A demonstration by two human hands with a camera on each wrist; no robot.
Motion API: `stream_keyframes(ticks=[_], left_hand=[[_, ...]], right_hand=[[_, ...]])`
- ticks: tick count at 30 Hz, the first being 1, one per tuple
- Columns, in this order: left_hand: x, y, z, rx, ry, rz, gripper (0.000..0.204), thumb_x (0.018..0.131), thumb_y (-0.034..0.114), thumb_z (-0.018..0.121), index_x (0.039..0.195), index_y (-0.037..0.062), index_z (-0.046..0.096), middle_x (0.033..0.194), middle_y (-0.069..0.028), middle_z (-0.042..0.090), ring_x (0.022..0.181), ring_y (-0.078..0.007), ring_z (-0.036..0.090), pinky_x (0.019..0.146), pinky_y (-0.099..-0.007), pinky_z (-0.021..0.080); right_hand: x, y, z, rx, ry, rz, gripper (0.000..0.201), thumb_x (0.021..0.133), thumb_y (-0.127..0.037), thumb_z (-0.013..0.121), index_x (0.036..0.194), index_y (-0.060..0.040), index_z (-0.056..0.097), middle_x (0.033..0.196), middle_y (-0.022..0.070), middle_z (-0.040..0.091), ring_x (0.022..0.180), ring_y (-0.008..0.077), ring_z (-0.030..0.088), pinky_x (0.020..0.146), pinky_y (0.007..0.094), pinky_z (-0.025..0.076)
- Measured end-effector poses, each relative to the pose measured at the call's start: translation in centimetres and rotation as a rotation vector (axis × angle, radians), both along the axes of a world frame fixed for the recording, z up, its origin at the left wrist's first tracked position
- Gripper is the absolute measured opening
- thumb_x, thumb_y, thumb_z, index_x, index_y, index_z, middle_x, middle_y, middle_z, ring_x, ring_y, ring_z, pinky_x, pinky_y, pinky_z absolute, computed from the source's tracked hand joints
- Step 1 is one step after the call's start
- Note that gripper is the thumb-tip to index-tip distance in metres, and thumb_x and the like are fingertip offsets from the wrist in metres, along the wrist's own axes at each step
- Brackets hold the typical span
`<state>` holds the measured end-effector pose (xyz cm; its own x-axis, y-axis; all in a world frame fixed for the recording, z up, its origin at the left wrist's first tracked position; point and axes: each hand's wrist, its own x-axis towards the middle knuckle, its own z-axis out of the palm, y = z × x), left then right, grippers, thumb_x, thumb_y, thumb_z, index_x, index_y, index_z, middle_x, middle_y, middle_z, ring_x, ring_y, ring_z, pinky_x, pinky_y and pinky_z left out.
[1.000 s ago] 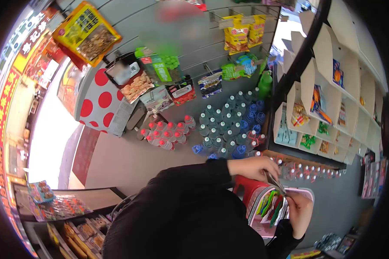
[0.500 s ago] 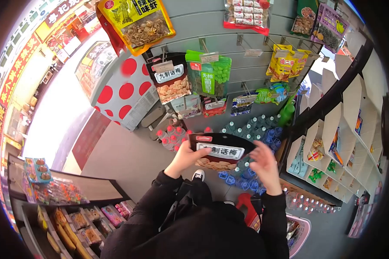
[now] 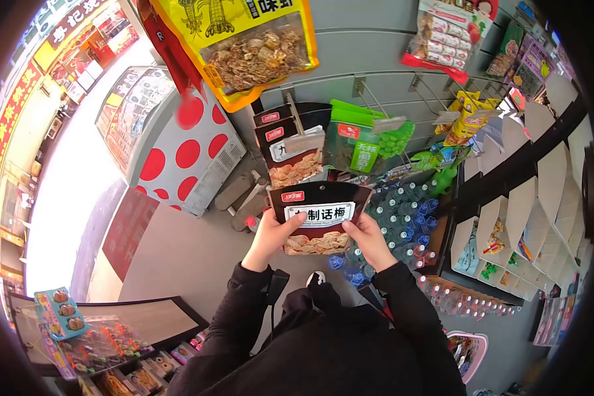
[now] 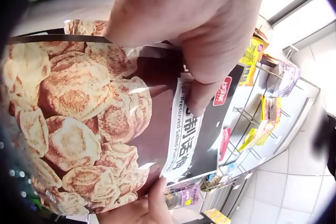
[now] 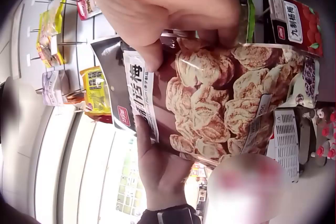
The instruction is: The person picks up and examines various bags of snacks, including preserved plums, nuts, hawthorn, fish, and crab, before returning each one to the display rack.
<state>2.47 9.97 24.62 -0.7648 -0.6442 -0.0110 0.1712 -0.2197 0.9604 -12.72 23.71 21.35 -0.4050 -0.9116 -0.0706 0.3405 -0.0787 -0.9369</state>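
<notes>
A dark snack bag (image 3: 318, 236) with a white label and dried fruit pictured on it is held upright in front of the body. The left hand (image 3: 270, 236) grips its left edge, thumb on the front. On its right edge the right hand (image 3: 369, 241) pinches it the same way. The left wrist view shows the bag (image 4: 94, 124) close up, with the left hand (image 4: 194, 19) over one edge. In the right wrist view the right hand (image 5: 168, 8) holds the bag (image 5: 210, 98), its thumb by the label. Fingers behind the bag are partly hidden.
Similar dark bags (image 3: 294, 162) and a green bag (image 3: 360, 142) hang on hooks just beyond. A large yellow bag (image 3: 257, 56) hangs upper left. Bottles (image 3: 402, 218) stand on the floor, near a dotted box (image 3: 191, 162), a shelf rack (image 3: 521, 211) and a pink basket (image 3: 485, 343).
Both hands have moved from the basket area at the right to in front of the hanging bags. The right hand, loose beside the bag half a second ago, now holds its edge.
</notes>
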Motion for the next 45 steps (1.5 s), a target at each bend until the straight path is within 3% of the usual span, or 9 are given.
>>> stream_keyframes(ticks=[3, 7, 15, 22, 39, 45], left_hand=[[-0.3, -2.7, -1.5, 0.024, -0.049, 0.022, 0.031, 0.080, 0.015, 0.058, 0.105, 0.0002, 0.047, 0.097, -0.0059, 0.057, 0.087, -0.0121, 0.054, 0.078, -0.0268, 0.043], [-1.4, -5.4, -2.5, 0.051, 0.021, 0.191, 0.026, 0.079, 0.014, 0.058, 0.100, 0.0000, 0.050, 0.090, -0.0055, 0.058, 0.080, -0.0110, 0.055, 0.072, -0.0255, 0.044], [-3.8, -8.5, 0.4, -0.036, 0.071, 0.249, 0.023, 0.077, 0.014, 0.061, 0.091, -0.0035, 0.055, 0.080, -0.0042, 0.060, 0.070, -0.0069, 0.055, 0.063, -0.0201, 0.044], [-4.4, -8.4, 2.3, -0.063, 0.075, 0.221, 0.022, 0.077, 0.013, 0.061, 0.090, -0.0042, 0.057, 0.078, -0.0040, 0.060, 0.068, -0.0063, 0.054, 0.062, -0.0193, 0.044], [-5.4, -8.6, 2.8, -0.232, 0.023, 0.250, 0.020, 0.078, 0.009, 0.059, 0.091, -0.0066, 0.055, 0.079, -0.0064, 0.061, 0.071, -0.0079, 0.055, 0.065, -0.0204, 0.045], [-4.6, -8.3, 2.9, -0.163, 0.051, 0.328, 0.021, 0.077, 0.013, 0.061, 0.089, -0.0044, 0.059, 0.077, -0.0044, 0.060, 0.068, -0.0058, 0.053, 0.062, -0.0192, 0.043]], right_hand=[[0.0, -2.5, -1.2, 0.011, -0.026, -0.010, 0.022, 0.084, -0.009, 0.050, 0.103, 0.0008, 0.048, 0.097, 0.0039, 0.056, 0.087, 0.0077, 0.051, 0.077, 0.0229, 0.040], [-0.6, -5.0, -2.4, 0.083, -0.039, 0.022, 0.022, 0.085, -0.011, 0.049, 0.103, 0.0007, 0.048, 0.096, 0.0038, 0.056, 0.087, 0.0073, 0.050, 0.078, 0.0229, 0.039], [-2.2, -8.4, -1.8, 0.076, -0.085, -0.015, 0.024, 0.085, -0.013, 0.049, 0.105, -0.0004, 0.046, 0.097, 0.0035, 0.055, 0.087, 0.0078, 0.050, 0.078, 0.0232, 0.040], [-2.7, -8.8, -1.1, 0.039, -0.094, -0.035, 0.023, 0.085, -0.013, 0.049, 0.104, -0.0009, 0.047, 0.098, 0.0032, 0.055, 0.089, 0.0080, 0.050, 0.080, 0.0237, 0.039], [-3.8, -9.3, -1.3, -0.011, -0.122, -0.079, 0.025, 0.084, -0.009, 0.049, 0.108, -0.0016, 0.046, 0.104, 0.0040, 0.053, 0.096, 0.0106, 0.049, 0.085, 0.0262, 0.036], [-3.5, -9.1, -0.1, 0.028, -0.017, -0.011, 0.024, 0.084, -0.010, 0.049, 0.106, -0.0017, 0.047, 0.101, 0.0030, 0.055, 0.093, 0.0084, 0.049, 0.082, 0.0245, 0.038]])
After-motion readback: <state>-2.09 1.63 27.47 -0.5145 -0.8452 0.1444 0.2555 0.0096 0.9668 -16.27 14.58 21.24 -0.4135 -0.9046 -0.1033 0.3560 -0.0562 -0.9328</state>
